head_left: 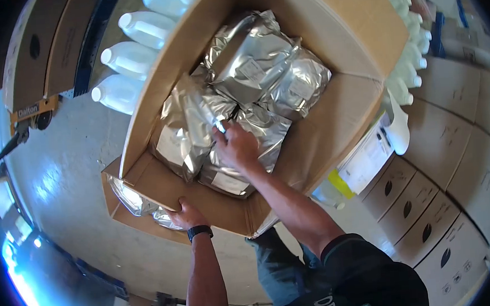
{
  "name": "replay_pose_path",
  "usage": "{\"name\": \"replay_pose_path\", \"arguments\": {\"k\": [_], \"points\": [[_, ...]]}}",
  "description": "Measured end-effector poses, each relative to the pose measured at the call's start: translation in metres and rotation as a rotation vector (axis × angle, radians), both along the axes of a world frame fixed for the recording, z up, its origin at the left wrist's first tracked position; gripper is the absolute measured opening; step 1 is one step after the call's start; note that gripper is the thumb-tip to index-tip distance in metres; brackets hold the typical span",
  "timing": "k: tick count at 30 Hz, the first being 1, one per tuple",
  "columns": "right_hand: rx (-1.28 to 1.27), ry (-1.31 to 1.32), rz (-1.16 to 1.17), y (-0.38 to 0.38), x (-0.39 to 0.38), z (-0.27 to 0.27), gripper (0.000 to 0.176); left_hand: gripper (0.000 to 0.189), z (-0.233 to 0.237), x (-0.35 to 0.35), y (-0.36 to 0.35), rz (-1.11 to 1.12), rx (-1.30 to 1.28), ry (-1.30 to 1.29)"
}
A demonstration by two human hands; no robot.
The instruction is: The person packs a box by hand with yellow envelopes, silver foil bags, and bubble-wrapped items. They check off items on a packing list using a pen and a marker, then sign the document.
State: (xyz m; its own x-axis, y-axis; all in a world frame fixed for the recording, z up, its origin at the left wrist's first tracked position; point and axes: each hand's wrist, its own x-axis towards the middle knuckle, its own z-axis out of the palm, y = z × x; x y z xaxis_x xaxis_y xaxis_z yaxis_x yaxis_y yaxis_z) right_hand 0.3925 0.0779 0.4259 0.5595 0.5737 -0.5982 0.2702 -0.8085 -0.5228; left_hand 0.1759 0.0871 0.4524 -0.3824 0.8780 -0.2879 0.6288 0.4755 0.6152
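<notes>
A large open cardboard box [324,142] holds several shiny silver foil bags [250,67] with white labels. My right hand [237,145] reaches inside, its fingers closed on the top edge of a silver bag [183,129] at the box's left side; that bag is slightly blurred. My left hand [187,215], with a black band at the wrist, grips the near left edge of the box, its thumb over the rim. Below that edge, more silver bags [129,200] show in a second, lower cardboard box [148,227].
White-capped translucent jugs [130,58] stand left of the box, and more jugs [407,70] line its right side. Stacked cartons [426,225] rise at the right. Papers [367,156] hang beside the box. A pallet jack [32,114] is at the far left.
</notes>
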Motion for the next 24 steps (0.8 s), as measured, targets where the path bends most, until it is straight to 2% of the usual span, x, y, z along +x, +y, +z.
{"name": "replay_pose_path", "arguments": {"k": [1, 2, 4, 6, 7, 10, 11, 12, 13, 15, 18, 19, 21, 22, 24], "points": [[0.143, -0.195, -0.026, -0.007, -0.019, 0.001, 0.029, 0.055, 0.009, 0.007, 0.002, -0.026, -0.004, 0.006], [0.182, -0.257, -0.022, -0.009, -0.030, 0.012, 0.023, 0.054, 0.018, 0.015, 0.005, -0.048, -0.038, 0.061], [0.287, -0.253, -0.077, -0.013, -0.045, 0.036, 0.018, 0.053, 0.021, 0.020, 0.005, -0.083, -0.069, 0.122], [0.297, -0.184, -0.028, -0.016, -0.052, 0.051, 0.019, 0.052, 0.012, 0.012, 0.003, -0.020, -0.015, 0.056], [0.364, -0.199, -0.078, -0.017, -0.056, 0.050, 0.019, 0.052, 0.009, 0.009, 0.002, -0.037, -0.009, 0.067], [0.317, -0.196, -0.073, -0.015, -0.039, 0.030, 0.021, 0.050, 0.007, 0.005, 0.002, -0.060, -0.013, 0.178], [0.315, -0.230, -0.136, -0.014, -0.029, 0.014, 0.023, 0.050, 0.005, 0.004, 0.002, -0.044, 0.000, 0.074], [0.224, -0.153, -0.174, -0.012, -0.020, -0.013, 0.027, 0.050, 0.006, 0.005, 0.002, -0.030, 0.007, -0.030], [0.228, -0.287, -0.215, -0.010, -0.008, -0.040, 0.031, 0.050, 0.008, 0.007, 0.002, -0.047, 0.006, -0.022], [0.098, -0.118, -0.230, -0.020, 0.011, -0.103, 0.039, 0.050, 0.012, 0.017, 0.001, 0.030, -0.022, -0.151], [-0.003, -0.094, -0.216, -0.017, 0.022, -0.129, 0.058, 0.050, 0.014, 0.024, -0.001, 0.013, -0.012, -0.275], [-0.012, -0.069, -0.218, -0.018, 0.016, -0.130, 0.058, 0.050, 0.014, 0.020, 0.000, 0.012, -0.019, -0.250], [-0.058, -0.242, -0.283, -0.017, 0.006, -0.133, 0.068, 0.050, 0.011, 0.013, 0.001, 0.039, -0.065, -0.165], [-0.058, -0.230, -0.276, -0.014, 0.016, -0.126, 0.068, 0.050, 0.010, 0.010, 0.001, 0.046, -0.064, -0.154], [-0.161, 0.359, -0.216, -0.011, 0.045, -0.114, 0.069, 0.056, 0.013, 0.009, 0.001, -0.008, -0.084, -0.184]]}}
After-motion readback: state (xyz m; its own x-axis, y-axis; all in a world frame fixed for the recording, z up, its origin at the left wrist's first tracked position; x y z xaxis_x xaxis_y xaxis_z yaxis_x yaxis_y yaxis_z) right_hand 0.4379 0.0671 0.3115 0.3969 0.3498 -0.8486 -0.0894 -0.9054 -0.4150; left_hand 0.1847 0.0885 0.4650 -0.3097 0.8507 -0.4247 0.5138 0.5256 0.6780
